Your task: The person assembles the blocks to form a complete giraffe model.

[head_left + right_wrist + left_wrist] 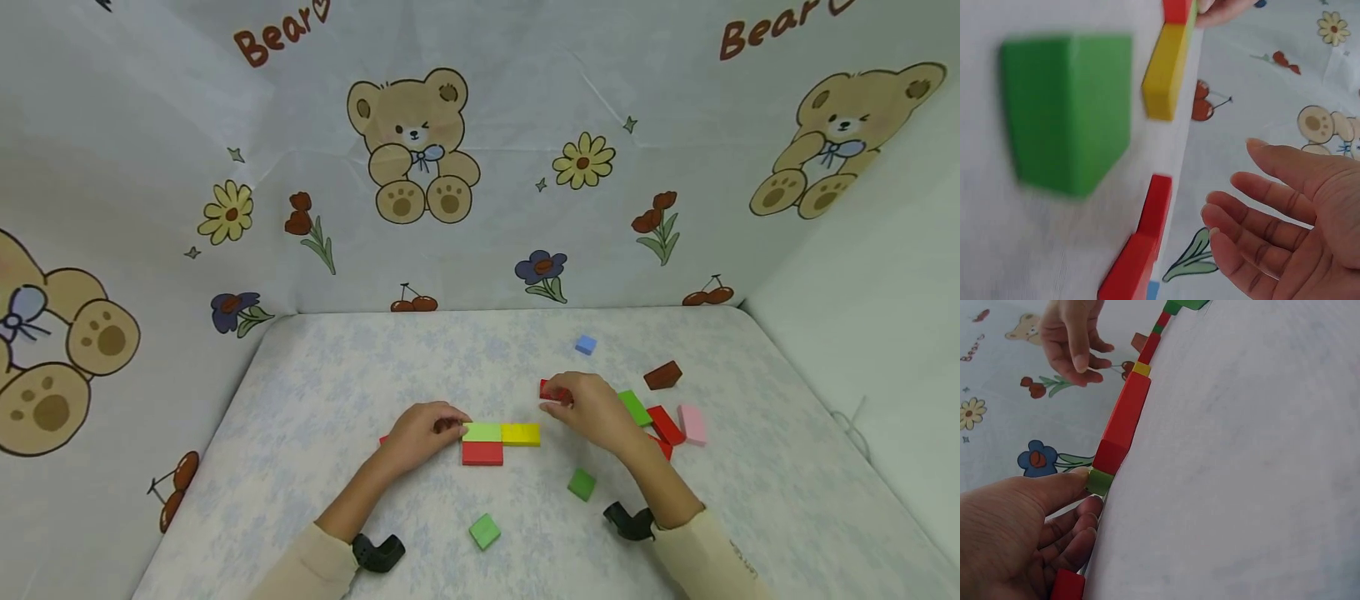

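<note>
In the head view, my left hand [422,435] pinches the left end of a light green block [482,432], thumb and index finger at its corner. A yellow block [521,434] abuts its right end, and a red block [482,453] lies along its near side. Part of another red block [1069,585] shows beneath the left hand in the left wrist view. Farther right, my right hand [592,410] hovers with loosely bent fingers and holds nothing. Just beyond its fingertips lies a red block [551,389], partly covered by the hand.
Right of the right hand are a green block [635,408], red blocks [667,425], a pink block [692,425] and a brown block [663,376]. A blue block [586,344] sits farther back. Two green blocks [484,531] lie nearer. A bear-print cloth [510,233] hangs behind.
</note>
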Motion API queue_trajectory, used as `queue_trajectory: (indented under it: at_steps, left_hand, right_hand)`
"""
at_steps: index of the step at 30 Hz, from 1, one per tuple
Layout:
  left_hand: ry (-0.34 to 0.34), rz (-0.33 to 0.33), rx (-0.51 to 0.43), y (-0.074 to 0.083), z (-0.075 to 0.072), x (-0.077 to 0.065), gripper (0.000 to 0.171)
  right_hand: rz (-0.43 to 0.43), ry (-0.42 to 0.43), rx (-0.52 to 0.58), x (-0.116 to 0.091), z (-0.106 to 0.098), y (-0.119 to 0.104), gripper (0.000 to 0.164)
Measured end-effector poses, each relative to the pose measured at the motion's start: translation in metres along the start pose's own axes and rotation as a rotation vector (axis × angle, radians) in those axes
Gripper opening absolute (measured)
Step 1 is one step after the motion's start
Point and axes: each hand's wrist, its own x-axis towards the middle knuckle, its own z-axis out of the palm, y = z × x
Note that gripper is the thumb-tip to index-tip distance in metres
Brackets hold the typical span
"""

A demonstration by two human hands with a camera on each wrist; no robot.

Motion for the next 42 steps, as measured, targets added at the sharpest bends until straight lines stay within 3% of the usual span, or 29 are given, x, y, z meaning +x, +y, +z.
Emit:
queue_trajectory:
  at_steps: [8, 22, 34, 42]
  left_hand:
    - [0.009, 0.010, -0.006, -0.001, 0.000, 0.000, 0.015]
    - [0.013, 0.008, -0.004, -0.003, -0.001, 0.000, 0.014]
    - [0.009, 0.003, -0.006, 0.001, -0.002, -0.003, 0.014]
    - [0.016, 0.006, -0.004, 0.001, -0.002, -0.003, 0.014]
  right_hand:
    - [0.038, -0.017, -0.104, 0.012, -0.003, 0.028, 0.030]
    - [0.092, -0.083, -0.133, 0.027, 0.007, 0.051, 0.030]
    - [0.083, -0.115, -0.137, 0.022, 0.002, 0.043, 0.031]
    - [0.024, -0.053, -0.127, 0.003, -0.005, 0.020, 0.030]
